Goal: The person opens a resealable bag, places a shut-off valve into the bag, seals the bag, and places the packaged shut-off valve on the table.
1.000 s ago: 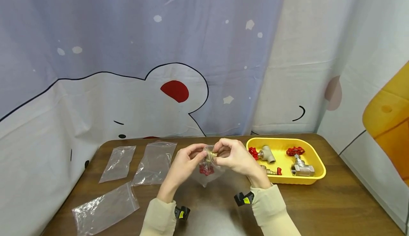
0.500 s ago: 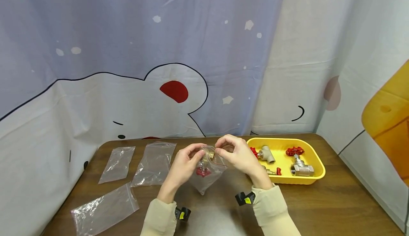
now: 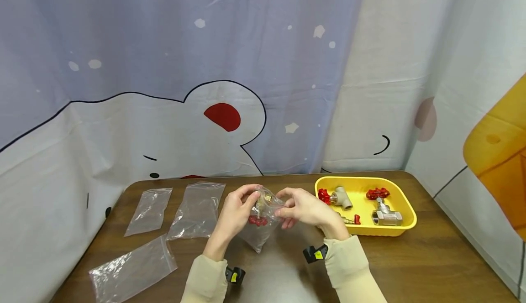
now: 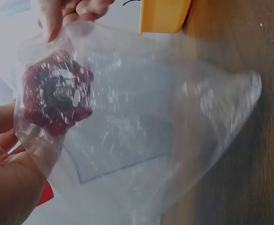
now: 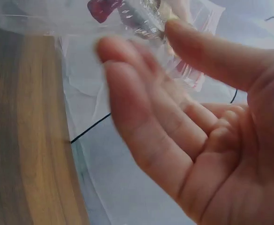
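My left hand [image 3: 235,209] grips a clear zip bag [image 3: 255,240] near its top, over the middle of the table. Inside the bag is a valve [image 3: 257,221] with a red handwheel pointing down and a brass part near the bag's mouth. The left wrist view shows the handwheel [image 4: 57,96] through the plastic, with my left hand [image 4: 12,178] beside it. At the bag's upper right edge, the thumb and index finger of my right hand [image 3: 306,210] pinch the film. Its other fingers [image 5: 123,98] are loosely bent in the right wrist view, apart from the bag.
A yellow tray [image 3: 361,231] at the back right contains several valves, among them a steel one [image 3: 386,215] and a grey one [image 3: 342,198]. Three more clear bags lie flat at left: a small one [image 3: 149,211], a wider one [image 3: 197,211] and a front one [image 3: 133,269].
The bag with the valve has shifted slightly left and hangs lower and more spread. My right hand has dropped from the brass end to the bag's right edge.
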`<control>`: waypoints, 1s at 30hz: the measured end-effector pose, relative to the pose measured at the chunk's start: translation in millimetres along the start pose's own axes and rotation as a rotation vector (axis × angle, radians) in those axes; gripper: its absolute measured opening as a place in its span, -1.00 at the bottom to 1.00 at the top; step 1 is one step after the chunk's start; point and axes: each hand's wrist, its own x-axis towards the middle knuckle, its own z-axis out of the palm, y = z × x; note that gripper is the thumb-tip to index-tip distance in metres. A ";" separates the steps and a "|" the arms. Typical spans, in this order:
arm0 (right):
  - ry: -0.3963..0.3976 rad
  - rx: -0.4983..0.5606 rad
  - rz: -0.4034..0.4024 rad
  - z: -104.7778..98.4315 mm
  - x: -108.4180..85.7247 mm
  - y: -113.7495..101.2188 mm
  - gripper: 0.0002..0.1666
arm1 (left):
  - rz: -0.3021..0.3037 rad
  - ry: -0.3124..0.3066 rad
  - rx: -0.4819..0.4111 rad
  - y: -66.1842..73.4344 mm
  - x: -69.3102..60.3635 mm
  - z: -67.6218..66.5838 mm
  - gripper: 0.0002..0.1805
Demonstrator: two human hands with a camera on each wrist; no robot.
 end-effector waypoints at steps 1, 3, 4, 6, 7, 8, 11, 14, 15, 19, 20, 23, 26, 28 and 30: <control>0.008 0.016 -0.008 -1.1 0.4 0.9 -0.55 | -0.002 0.001 0.001 -0.5 0.2 0.2 -0.74; 0.028 0.048 -0.027 -3.5 0.7 1.1 -0.66 | -0.008 -0.003 0.006 -1.4 0.7 0.8 -0.75; 0.045 0.060 -0.038 -4.7 0.9 0.9 -0.71 | -0.012 -0.007 0.012 -1.9 1.0 1.3 -0.75; 0.086 0.084 -0.055 -6.8 0.6 -0.9 -0.76 | -0.019 -0.022 0.017 -2.7 1.4 2.9 -0.73; 0.105 0.091 -0.065 -7.6 0.3 -2.2 -0.75 | -0.021 -0.032 0.021 -3.2 1.6 3.8 -0.72; 0.124 0.095 -0.075 -8.2 -0.2 -3.8 -0.73 | -0.023 -0.040 0.025 -3.8 1.8 4.8 -0.70; 0.180 0.067 -0.101 -8.5 -2.2 -8.9 -0.64 | -0.043 -0.065 0.027 -5.8 1.5 7.6 -0.66; 0.218 0.007 -0.122 -7.1 -3.6 -12.0 -0.62 | -0.068 -0.094 -0.008 -7.6 0.5 9.3 -0.64; 0.227 -0.009 -0.124 -6.5 -3.8 -12.5 -0.63 | -0.076 -0.104 -0.019 -8.7 0.3 9.7 -0.64; 0.245 -0.065 -0.119 -3.3 -3.9 -14.9 -0.66 | -0.102 -0.130 -0.038 -11.6 0.1 10.2 -0.66; 0.247 -0.075 -0.112 -2.3 -4.4 -17.3 -0.67 | -0.112 -0.136 -0.034 -12.0 0.0 10.2 -0.66; 0.248 -0.079 -0.090 -0.4 -4.9 -18.5 -0.70 | -0.134 -0.153 -0.004 -14.9 -0.1 11.1 -0.67; 0.243 -0.071 -0.078 -0.5 -2.0 -10.9 -0.73 | -0.147 -0.168 0.028 -20.7 -0.8 12.5 -0.67; 0.238 -0.062 -0.077 -1.9 1.5 -1.2 -0.74 | -0.155 -0.180 0.055 -24.7 -1.4 13.6 -0.68; 0.229 -0.067 -0.071 -2.2 3.3 2.6 -0.75 | -0.158 -0.190 0.066 -27.9 -2.3 13.9 -0.70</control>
